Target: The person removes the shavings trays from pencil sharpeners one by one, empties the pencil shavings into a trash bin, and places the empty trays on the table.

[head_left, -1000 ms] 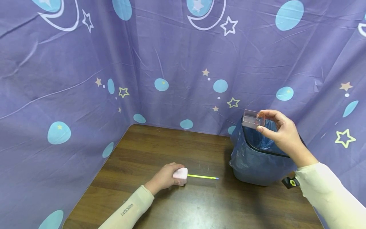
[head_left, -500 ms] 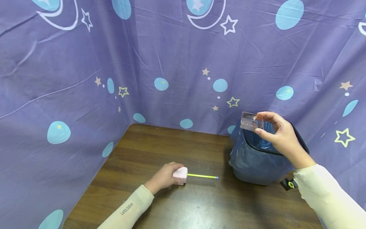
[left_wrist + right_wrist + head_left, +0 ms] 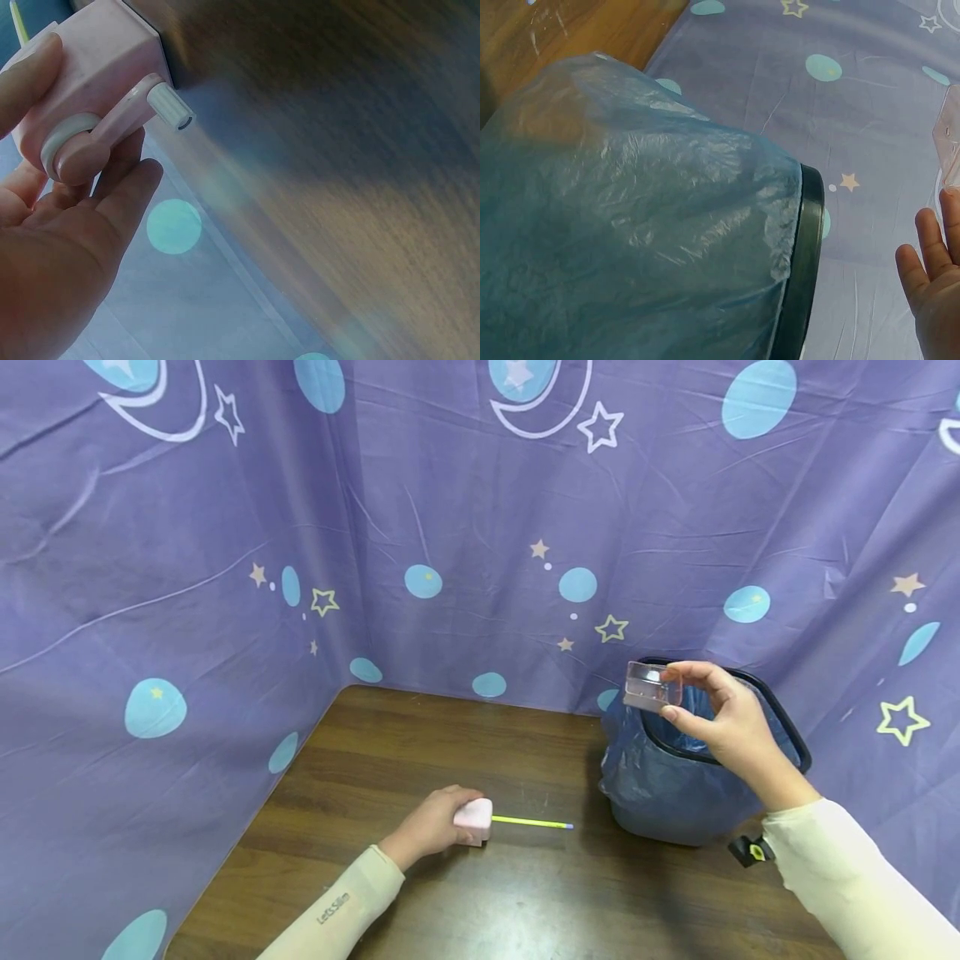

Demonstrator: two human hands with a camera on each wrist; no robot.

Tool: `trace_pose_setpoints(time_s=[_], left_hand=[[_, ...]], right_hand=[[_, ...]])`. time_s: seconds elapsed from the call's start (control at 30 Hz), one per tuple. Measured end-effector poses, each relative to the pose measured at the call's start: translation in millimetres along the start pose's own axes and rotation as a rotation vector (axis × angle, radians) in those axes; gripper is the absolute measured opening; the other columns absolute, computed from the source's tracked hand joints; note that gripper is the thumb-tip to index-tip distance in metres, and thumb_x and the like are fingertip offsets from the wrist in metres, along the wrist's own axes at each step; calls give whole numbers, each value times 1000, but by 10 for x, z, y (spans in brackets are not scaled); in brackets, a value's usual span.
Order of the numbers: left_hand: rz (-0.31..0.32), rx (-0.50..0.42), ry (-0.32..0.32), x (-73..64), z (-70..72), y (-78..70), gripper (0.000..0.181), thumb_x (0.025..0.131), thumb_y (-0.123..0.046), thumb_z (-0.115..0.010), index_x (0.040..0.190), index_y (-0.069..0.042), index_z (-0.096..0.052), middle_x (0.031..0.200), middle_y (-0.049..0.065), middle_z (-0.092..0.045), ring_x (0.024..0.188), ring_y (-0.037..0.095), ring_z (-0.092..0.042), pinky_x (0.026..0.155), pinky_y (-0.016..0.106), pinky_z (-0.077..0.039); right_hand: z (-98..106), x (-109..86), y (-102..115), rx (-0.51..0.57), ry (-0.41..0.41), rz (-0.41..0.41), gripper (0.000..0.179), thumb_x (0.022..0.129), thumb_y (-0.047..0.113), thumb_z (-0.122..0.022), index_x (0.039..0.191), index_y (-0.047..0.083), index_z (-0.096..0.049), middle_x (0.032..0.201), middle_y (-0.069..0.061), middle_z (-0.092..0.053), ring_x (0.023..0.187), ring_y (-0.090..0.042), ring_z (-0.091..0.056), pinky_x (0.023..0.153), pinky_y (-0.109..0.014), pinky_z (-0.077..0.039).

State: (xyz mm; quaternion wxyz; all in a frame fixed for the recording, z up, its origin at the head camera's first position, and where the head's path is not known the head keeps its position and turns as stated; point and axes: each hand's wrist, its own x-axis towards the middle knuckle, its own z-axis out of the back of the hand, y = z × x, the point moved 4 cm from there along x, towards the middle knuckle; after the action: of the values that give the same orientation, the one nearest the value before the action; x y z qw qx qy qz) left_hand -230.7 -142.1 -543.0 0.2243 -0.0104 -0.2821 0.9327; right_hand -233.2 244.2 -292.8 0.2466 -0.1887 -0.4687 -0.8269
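Note:
In the head view, my left hand (image 3: 429, 825) holds a pale pink crank pencil sharpener (image 3: 472, 818) on the table. A yellow-green pencil (image 3: 531, 822) sticks out of its right side. The left wrist view shows the crank handle (image 3: 171, 106) with its white ribbed knob, thumb and fingers around the body. My right hand (image 3: 727, 718) pinches a small clear plastic shavings drawer (image 3: 642, 687) between thumb and fingers, above the left rim of a bin (image 3: 675, 797). Only an edge of that drawer (image 3: 946, 142) shows in the right wrist view.
A bluish plastic bag lines the bin, held by a black rim (image 3: 801, 262). The bin stands at the right of the wooden table (image 3: 450, 735). Purple curtains (image 3: 465, 510) with stars and moons enclose the back and sides.
My right hand has moved slightly left and down with the clear drawer, whose tilt has changed. More of the bin's rim shows. My left hand, the sharpener and the pencil have stayed put.

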Motion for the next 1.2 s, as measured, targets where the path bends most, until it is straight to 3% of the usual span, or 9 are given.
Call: trace_pose_setpoints(time_s=[0.63,1.2], left_hand=[[3,2,7,6,-7,-7,68,72,-16,-91,135,-11,-65,125,5,-68,105,21,-64,91,43,-53],[11,1,11,2,-6,10,70,72,-16,-91,136,-12,-65,127,5,-68,107,21,-64,92,42,-53]], right_hand=[[-140,-101,-35,77,-1,26,52,83,-9,-77,131,0,-60,120,7,-67,113,-8,-57,106,-13,-37],[-254,-193,-113,90,25,-2,51,84,-6,-78,131,3,-60,121,1,-67,113,-8,-57,107,-13,-36]])
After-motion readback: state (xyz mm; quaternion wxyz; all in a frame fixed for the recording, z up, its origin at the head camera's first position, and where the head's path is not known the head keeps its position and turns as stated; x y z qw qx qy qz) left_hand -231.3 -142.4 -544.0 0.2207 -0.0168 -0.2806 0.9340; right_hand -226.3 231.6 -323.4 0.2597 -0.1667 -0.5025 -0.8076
